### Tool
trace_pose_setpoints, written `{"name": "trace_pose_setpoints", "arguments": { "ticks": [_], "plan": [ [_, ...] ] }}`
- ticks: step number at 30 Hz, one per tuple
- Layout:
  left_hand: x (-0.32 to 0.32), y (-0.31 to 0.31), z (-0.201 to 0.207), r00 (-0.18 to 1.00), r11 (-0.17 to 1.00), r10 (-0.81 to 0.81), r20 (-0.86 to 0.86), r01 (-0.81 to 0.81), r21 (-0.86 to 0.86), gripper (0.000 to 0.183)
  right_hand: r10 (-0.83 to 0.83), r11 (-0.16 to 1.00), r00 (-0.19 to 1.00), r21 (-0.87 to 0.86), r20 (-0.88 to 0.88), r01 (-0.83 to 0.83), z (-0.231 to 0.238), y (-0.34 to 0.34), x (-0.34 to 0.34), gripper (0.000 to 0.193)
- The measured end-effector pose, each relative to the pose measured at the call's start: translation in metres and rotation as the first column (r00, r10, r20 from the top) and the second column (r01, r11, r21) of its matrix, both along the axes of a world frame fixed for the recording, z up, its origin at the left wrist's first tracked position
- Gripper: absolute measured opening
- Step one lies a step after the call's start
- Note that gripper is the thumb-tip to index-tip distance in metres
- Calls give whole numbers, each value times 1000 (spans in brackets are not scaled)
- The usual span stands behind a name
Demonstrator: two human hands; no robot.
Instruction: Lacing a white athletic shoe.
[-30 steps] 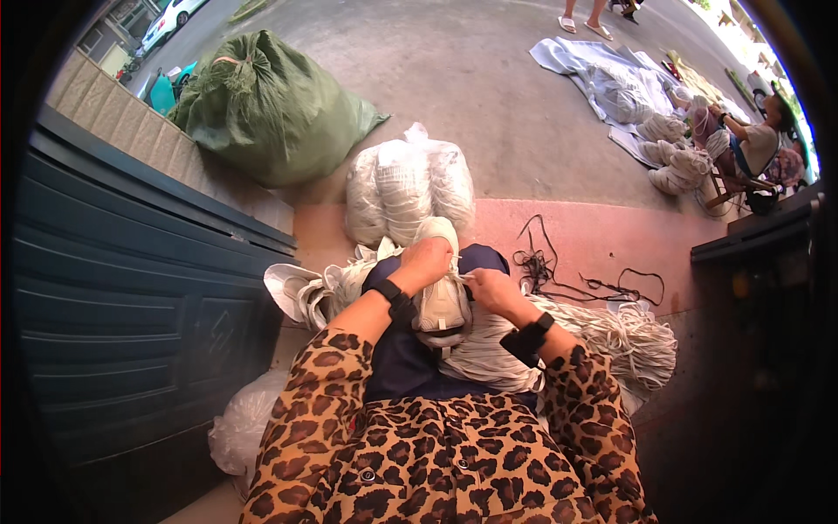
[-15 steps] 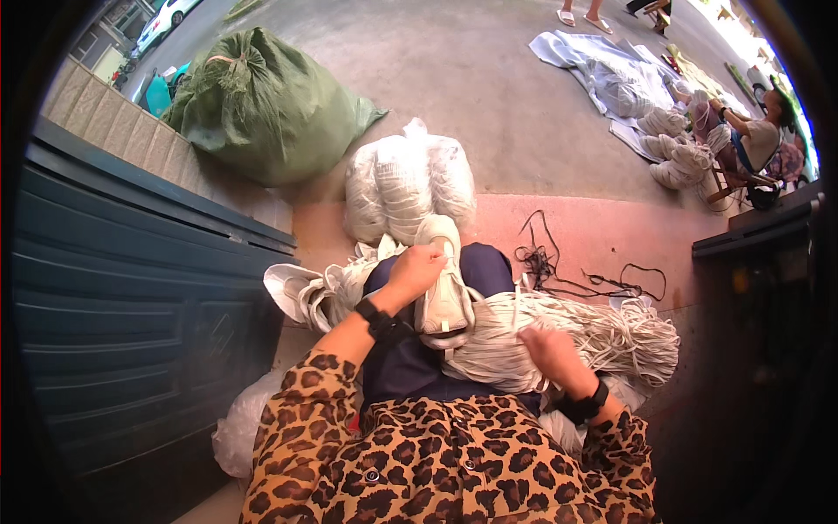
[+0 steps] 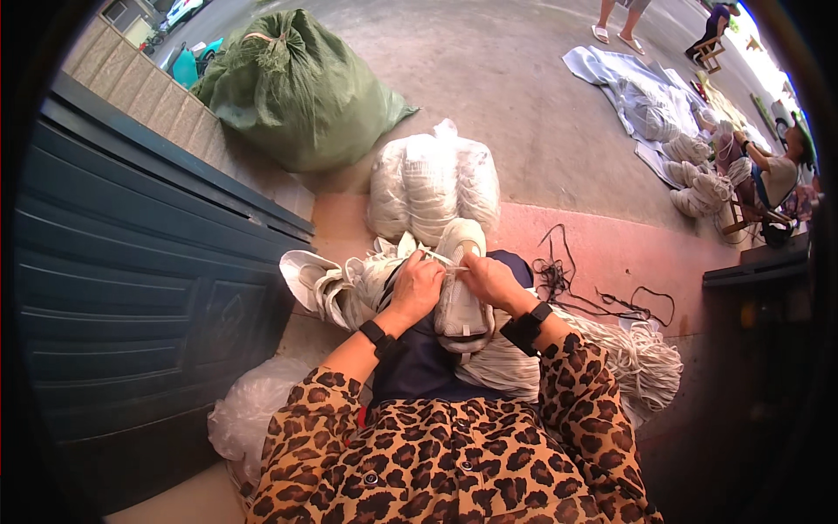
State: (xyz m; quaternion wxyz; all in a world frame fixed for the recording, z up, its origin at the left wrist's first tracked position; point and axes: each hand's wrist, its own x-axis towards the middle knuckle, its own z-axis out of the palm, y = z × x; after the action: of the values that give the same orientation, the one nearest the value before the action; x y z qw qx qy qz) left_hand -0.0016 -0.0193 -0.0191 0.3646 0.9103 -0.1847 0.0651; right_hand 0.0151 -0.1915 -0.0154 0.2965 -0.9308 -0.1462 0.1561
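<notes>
Over shoe (image 3: 463,310), left hand (image 3: 421,285), right hand (image 3: 491,279), curled

A dark blue panelled door (image 3: 140,297) stands left of pink flooring (image 3: 624,253) and grey concrete (image 3: 506,96).

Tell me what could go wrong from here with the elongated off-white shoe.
The shoe rests on dark navy trousers, so it might slide. The thin whitish lace between the left hand and right hand could twist. Nearby, the thick bundle of long cream laces might catch it.
</notes>
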Motion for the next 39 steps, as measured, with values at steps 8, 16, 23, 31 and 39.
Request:
{"name": "trace_pose_setpoints", "arguments": {
  "ticks": [8, 16, 23, 31, 39],
  "plan": [
    [10, -8, 1, 1000, 981, -1, -10, 3, 192, 8, -163, 949, 966, 236, -202, 209, -6, -4, -5, 27],
    [17, -13, 5, 967, 993, 72, -242, -48, 106, 10, -328, 709, 877, 521, -352, 475, -19, -7, -5, 31],
    [-2, -9, 18, 970, 884, -126, -209, 206, 420, 33, -207, 854, 934, 411, -291, 317, 1, -6, -28, 27],
    [26, -13, 25, 838, 747, -135, -528, 436, 501, 24, -120, 987, 992, -100, 43, 124, 4, 18, -26, 23],
    [23, -2, 20, 832, 832, -203, -517, 425, 358, 26, 46, 999, 926, -13, 374, -44, -5, 25, -36, 14]
  ]
}}
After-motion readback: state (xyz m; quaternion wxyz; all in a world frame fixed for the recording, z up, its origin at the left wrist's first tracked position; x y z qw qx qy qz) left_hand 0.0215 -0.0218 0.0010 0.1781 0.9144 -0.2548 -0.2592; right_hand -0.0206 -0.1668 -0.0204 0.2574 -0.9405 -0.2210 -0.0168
